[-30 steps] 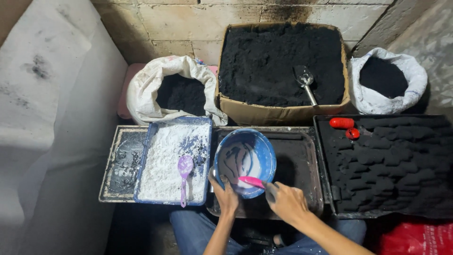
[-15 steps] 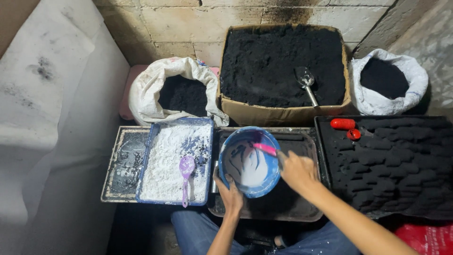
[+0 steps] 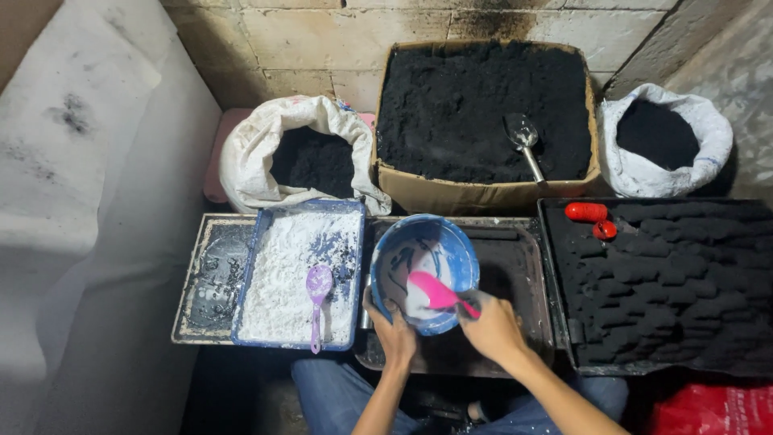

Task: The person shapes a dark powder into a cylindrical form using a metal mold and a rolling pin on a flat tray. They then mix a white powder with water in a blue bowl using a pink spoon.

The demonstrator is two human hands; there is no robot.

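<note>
A blue bowl (image 3: pixel 435 243) with white paste inside sits tilted over a black metal tray (image 3: pixel 515 266). My left hand (image 3: pixel 393 330) grips the bowl's near rim. My right hand (image 3: pixel 493 326) holds a pink spatula (image 3: pixel 432 292) whose blade rests in the paste at the bowl's near side. To the left, a blue tray (image 3: pixel 282 266) holds white powder with a purple spoon (image 3: pixel 317 292) lying on it.
A cardboard box of black powder (image 3: pixel 483 113) with a metal scoop (image 3: pixel 523 138) stands behind. White sacks of black powder (image 3: pixel 310 157) (image 3: pixel 664 137) flank it. A black tray of dark lumps (image 3: pixel 676 282) with a red tool (image 3: pixel 588 213) lies right. A red bag (image 3: pixel 708 411) is in the corner.
My right hand swept the pink spatula around the bowl, from the near side to the far rim and back to the near side. My left hand stayed on the bowl's rim.
</note>
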